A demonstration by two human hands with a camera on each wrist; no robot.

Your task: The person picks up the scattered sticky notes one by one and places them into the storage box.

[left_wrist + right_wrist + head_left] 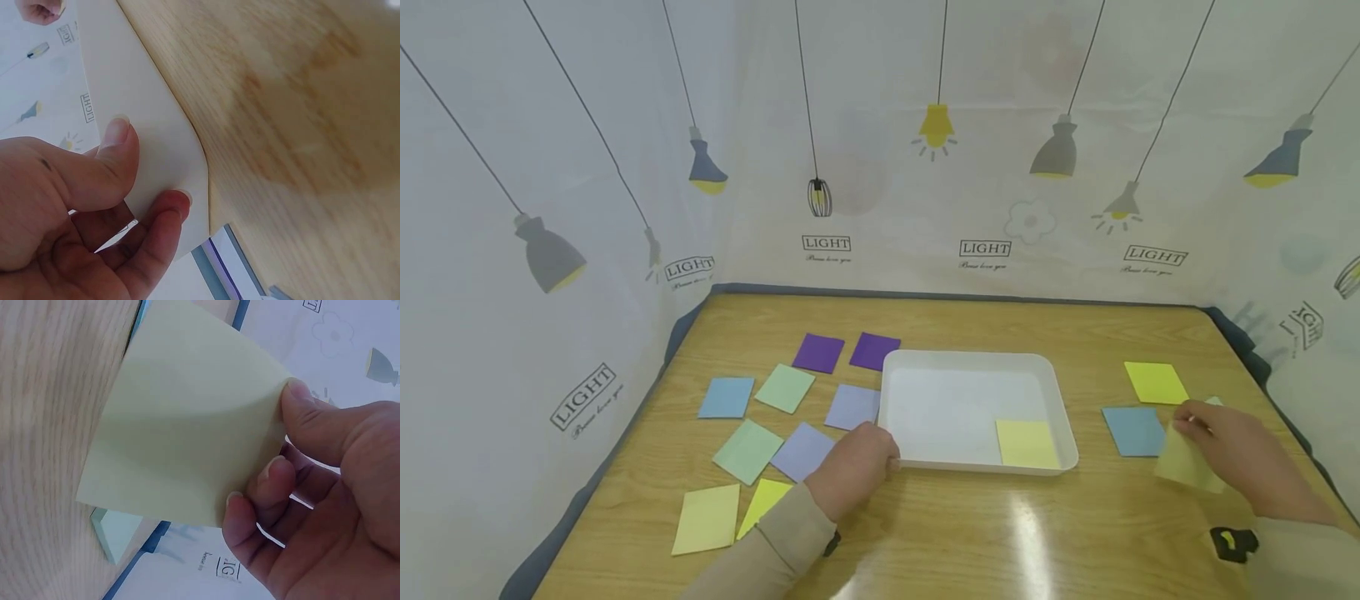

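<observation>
A white tray [970, 400] lies on the table, with a pale yellow sticky note [1028, 443] inside its front right corner. My left hand [853, 471] grips the tray's front left corner; in the left wrist view, thumb and fingertips [119, 134] lie against the white wall. On the right, my right hand [1243, 454] pinches another pale yellow sticky note [181, 425] by its edge, held tilted over the table. Beside that hand lie a bright yellow note [1156, 382] and a blue note [1131, 432]. A pale green pad [119, 531] is mostly hidden behind the held note.
Left of the tray lie several square notes: purple [818, 353], light blue [726, 397], pale green [785, 388], lavender [803, 451] and pale yellow [706, 518]. A bright yellow one [765, 502] is partly under the left sleeve. Printed curtains [880, 275] enclose the wooden table [955, 533].
</observation>
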